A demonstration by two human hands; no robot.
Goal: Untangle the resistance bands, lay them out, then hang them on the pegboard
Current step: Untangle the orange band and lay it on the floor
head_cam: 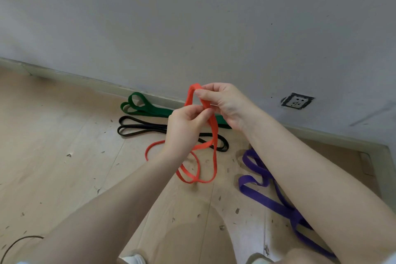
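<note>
Hands meet above the floor (64, 135), both on the orange band (214, 135). The right hand (227, 105) pinches the top of its loop between thumb and fingers, and the left hand (184, 126) pinches the same band just below, where two strands cross. From that grip the band hangs in twisted loops, one wide strand dropping to the right and thinner loops curling out to the left and down; whether the lowest loops touch the floor cannot be told. The green band (145, 109) lies folded flat against the base of the far wall (214, 28), its looped ends to the left and its right part hidden behind the hands. The black band (139, 127) lies just near of it, roughly parallel, also folded, its right end curving out past the orange strand. The purple band (263, 197) lies to the right, in loose bends running toward the near right corner, partly under the right forearm. A socket (296, 101) sits low on the wall, far right. A thin dark wire (19, 240) curves at the near left edge.
</note>
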